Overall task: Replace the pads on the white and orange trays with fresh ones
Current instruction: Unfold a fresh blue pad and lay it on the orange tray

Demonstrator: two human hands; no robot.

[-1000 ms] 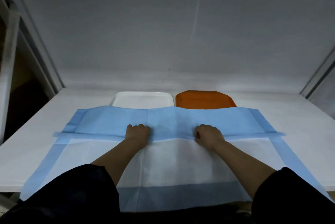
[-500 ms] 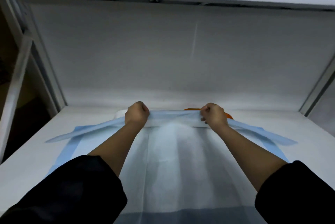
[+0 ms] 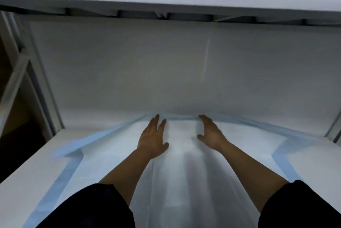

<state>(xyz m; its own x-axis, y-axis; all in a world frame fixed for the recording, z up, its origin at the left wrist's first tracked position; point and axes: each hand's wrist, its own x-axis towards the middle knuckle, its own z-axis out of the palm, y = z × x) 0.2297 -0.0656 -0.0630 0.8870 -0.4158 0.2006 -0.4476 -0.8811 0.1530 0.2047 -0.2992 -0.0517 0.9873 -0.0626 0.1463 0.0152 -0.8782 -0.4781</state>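
Left hand [image 3: 152, 138] and right hand [image 3: 210, 133] lying flat, grip open, holding nothing, pressing pad [image 3: 184, 172] far edge onto tabletop [image 3: 27, 181], likely flattening it; trays hidden.

A: Item one?
B: Pad [image 3: 184, 163], single sheet, white centre with a pale blue border. Spread open, reaching from below the forearms out past the fingertips.

A: Position against the hands?
B: Left hand [image 3: 152, 138] and right hand [image 3: 210, 134] lie on its far middle part, fingers straight, palms down. The far blue edge runs just beyond the fingertips.

A: Condition?
B: Lengthwise creases between the hands and down toward the forearms. Left of the left hand the blue border is folded over itself; right of the right hand the border bends at a corner.

A: Trays?
B: Not visible.
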